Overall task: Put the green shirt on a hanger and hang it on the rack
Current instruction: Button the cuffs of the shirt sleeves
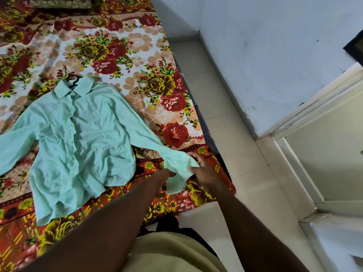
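right hand (203, 169): thumb pressed on the cuff (180, 179), other fingers curled round its far edge. It pinches the cloth between them.
left hand (164, 180): at the same cuff, on its near side, touching the cloth. Thumb lies along the cuff edge. The other fingers are mostly hidden under the fabric, so cannot tell whether it grips or just rests there.
arms: left arm (110, 222) and right arm (245, 222), both bare, reach in from the bottom of the view and meet at the cuff.
cuff: end of the sleeve that points to the bed (198, 110) edge. It sits near the bed's corner, between the two hands.
shirt (78, 134): pale green, long-sleeved, lying flat and face up on the bed. Front closed, buttons showing, creased. Collar away from the person, hem toward them. Other sleeve runs out of the left edge of the view.
hanger (73, 82): black. Only the hook shows, sticking out of the collar and lying on the sheet. The rest is hidden inside the shirt.
sheet (121, 55): floral, red and yellow blooms, red-orange border near the person. Lies under the shirt.
pillow (59, 1): dark, patterned, at the far end of the bed, well apart from the shirt.
floor (225, 134): pale tiles, just beside the bed on the right.
wall (265, 55): bluish white, scuffed, beyond the floor strip.
door frame (314, 118): cream, at right.
garment (172, 252): beige, on the person, bottom centre.
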